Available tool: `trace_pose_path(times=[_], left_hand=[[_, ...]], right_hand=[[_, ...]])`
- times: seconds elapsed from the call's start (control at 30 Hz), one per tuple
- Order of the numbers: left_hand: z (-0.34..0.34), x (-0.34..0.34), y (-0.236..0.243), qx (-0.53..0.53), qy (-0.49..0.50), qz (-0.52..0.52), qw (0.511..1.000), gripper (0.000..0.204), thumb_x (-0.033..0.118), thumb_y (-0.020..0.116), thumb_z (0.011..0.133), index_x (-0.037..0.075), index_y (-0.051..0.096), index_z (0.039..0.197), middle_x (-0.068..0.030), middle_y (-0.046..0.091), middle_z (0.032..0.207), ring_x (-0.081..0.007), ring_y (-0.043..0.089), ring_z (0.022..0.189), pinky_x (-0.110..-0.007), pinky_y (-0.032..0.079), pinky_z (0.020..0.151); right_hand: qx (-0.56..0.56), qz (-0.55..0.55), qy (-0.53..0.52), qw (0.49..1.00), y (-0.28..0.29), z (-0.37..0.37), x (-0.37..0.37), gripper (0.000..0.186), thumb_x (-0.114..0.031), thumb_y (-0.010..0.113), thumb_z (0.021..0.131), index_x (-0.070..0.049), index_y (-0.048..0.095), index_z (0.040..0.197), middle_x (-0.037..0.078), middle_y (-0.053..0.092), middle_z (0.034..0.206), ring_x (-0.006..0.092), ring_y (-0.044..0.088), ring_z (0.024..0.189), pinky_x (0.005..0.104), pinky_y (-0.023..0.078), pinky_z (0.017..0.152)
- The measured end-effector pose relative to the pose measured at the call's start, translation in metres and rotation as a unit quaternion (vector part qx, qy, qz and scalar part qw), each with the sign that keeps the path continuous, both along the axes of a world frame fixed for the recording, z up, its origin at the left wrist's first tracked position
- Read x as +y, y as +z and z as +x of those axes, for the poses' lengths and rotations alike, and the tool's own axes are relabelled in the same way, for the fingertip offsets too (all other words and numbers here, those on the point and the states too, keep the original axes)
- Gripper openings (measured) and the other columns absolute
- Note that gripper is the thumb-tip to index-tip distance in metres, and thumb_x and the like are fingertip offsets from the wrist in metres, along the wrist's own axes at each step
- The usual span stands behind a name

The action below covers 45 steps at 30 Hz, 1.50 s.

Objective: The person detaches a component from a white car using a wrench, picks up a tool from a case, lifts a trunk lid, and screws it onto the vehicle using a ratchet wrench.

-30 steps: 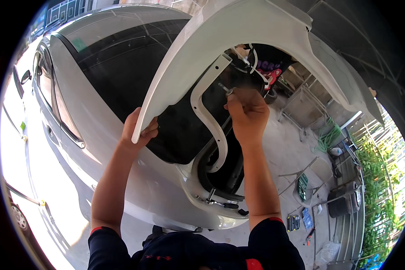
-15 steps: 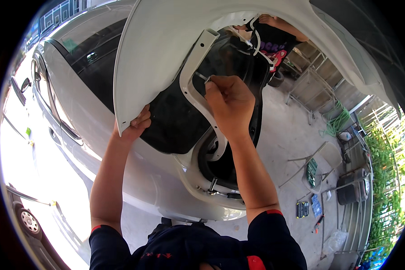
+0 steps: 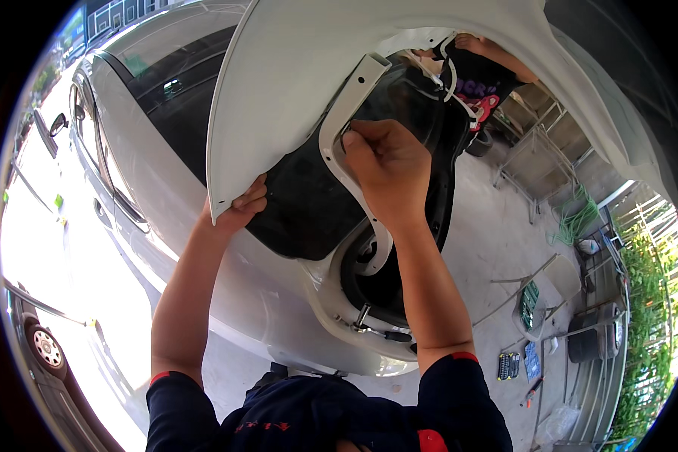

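Observation:
My left hand [image 3: 242,211] grips the lower corner of a raised white trunk lid [image 3: 267,98], fingers curled around its edge. My right hand [image 3: 390,172] is closed in a pinch beside a curved white hinge arm [image 3: 340,169] under the lid. The pinched fingertips meet the arm's edge, and the small bolt in them is now mostly hidden. Holes show along the hinge arm, whose lower end drops into the trunk opening [image 3: 350,275]. On the trunk's rim lies a ratchet-like metal tool [image 3: 362,316] with a dark handle.
Across the lid, another person's hand [image 3: 474,45] touches the far side near a second hinge. To the right stand a folding chair [image 3: 557,279] with a green tool case [image 3: 529,305], a socket set [image 3: 508,366] on the floor, a green hose [image 3: 576,215] and a wire rack [image 3: 531,162].
My right hand has brought the bolt closer to the hinge arm; its shaft showed between fingers and arm before. The whole view has shifted slightly; my left hand keeps its hold on the lid.

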State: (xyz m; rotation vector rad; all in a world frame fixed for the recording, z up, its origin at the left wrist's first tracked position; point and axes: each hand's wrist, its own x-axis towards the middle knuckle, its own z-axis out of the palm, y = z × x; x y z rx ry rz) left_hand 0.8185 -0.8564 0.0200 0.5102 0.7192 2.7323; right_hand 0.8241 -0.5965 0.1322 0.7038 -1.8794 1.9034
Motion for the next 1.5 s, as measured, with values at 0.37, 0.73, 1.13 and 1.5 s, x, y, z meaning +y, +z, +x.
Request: trace_pose_path(times=[0.37, 0.73, 1.13, 1.5], left_hand=[[0.002, 0.0, 0.004, -0.008, 0.0, -0.009, 1.0, 0.018, 0.024, 0.063, 0.097, 0.006, 0.062, 0.093, -0.0034, 0.054, 0.07, -0.0077, 0.041, 0.047, -0.024, 0.029, 0.048], [-0.003, 0.0, 0.003, 0.006, -0.011, 0.0, 1.0, 0.019, 0.025, 0.064, 0.097, 0.007, 0.062, 0.095, -0.0037, 0.055, 0.071, -0.0076, 0.041, 0.049, -0.024, 0.029, 0.049], [-0.003, 0.001, -0.001, 0.017, 0.0, -0.008, 1.0, 0.033, 0.038, 0.056, 0.1, 0.006, 0.061, 0.095, -0.0047, 0.053, 0.072, -0.0074, 0.039, 0.048, -0.022, 0.029, 0.049], [-0.006, 0.002, -0.005, 0.017, -0.007, 0.016, 1.0, 0.034, 0.04, 0.056, 0.1, 0.006, 0.062, 0.097, -0.0054, 0.053, 0.071, -0.0083, 0.04, 0.047, -0.023, 0.029, 0.049]], right_hand=[[-0.056, -0.029, 0.048, 0.997, 0.0, -0.009, -0.002, 0.016, -0.006, 0.07, 0.096, 0.008, 0.068, 0.103, 0.005, 0.071, 0.089, 0.0065, 0.063, 0.074, 0.0203, 0.053, 0.069], [0.118, 0.024, 0.056, 0.991, -0.008, -0.021, -0.004, 0.02, -0.005, 0.056, 0.102, 0.005, 0.049, 0.118, 0.013, 0.065, 0.114, 0.0109, 0.062, 0.093, 0.0288, 0.053, 0.08], [0.141, 0.06, 0.026, 0.988, -0.015, -0.025, -0.003, 0.017, -0.01, 0.056, 0.106, 0.004, 0.052, 0.115, 0.011, 0.066, 0.107, 0.0111, 0.062, 0.093, 0.0276, 0.051, 0.084], [0.158, 0.088, 0.007, 0.983, -0.01, -0.022, -0.005, 0.013, -0.009, 0.056, 0.106, 0.003, 0.053, 0.11, 0.012, 0.07, 0.1, 0.0129, 0.066, 0.087, 0.0284, 0.052, 0.079]])
